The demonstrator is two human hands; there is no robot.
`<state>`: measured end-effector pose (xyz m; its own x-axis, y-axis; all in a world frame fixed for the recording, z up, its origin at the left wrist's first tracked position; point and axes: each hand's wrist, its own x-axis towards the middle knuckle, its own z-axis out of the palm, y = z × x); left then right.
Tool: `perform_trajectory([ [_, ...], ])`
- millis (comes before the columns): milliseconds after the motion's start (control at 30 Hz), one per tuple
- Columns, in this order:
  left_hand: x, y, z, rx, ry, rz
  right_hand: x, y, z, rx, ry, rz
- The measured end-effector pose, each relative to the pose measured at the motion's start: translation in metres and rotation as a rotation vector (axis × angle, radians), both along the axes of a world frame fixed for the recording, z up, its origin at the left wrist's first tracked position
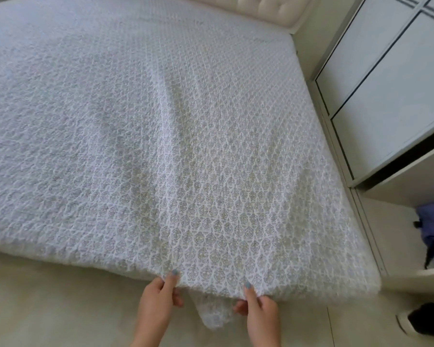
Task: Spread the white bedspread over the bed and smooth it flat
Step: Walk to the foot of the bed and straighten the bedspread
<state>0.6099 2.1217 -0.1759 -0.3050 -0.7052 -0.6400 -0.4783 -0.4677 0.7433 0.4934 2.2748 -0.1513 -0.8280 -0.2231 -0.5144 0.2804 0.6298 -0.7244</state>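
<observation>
under bedspread (176, 151) hem, hands (158, 298) (261, 311) pinching, fingers partly hidden

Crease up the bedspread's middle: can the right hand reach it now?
Probably yes, at its near end: nothing lies between the right hand and the crease, but that hand pinches the bedspread edge and must let go.

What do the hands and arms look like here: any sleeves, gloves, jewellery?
Both are bare: no gloves, and no sleeves in view on the forearms. The left hand and right hand have thumbnails painted pale blue-green. No rings, watch or bracelet show on the parts in frame.
</observation>
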Motion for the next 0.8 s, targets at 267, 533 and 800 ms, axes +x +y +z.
perform_trajectory([
  [267,0.009,-0.034,0.006,0.277,-0.105,-0.218,0.003,-0.026,-0.005,-0.005,-0.354,-0.199],
  [533,0.041,-0.144,0.011,0.202,-0.095,0.005,0.035,-0.123,0.009,-0.096,-0.568,-0.004],
  [800,0.114,-0.254,-0.004,0.251,-0.082,0.149,0.128,-0.268,-0.003,-0.197,-0.709,-0.076],
])
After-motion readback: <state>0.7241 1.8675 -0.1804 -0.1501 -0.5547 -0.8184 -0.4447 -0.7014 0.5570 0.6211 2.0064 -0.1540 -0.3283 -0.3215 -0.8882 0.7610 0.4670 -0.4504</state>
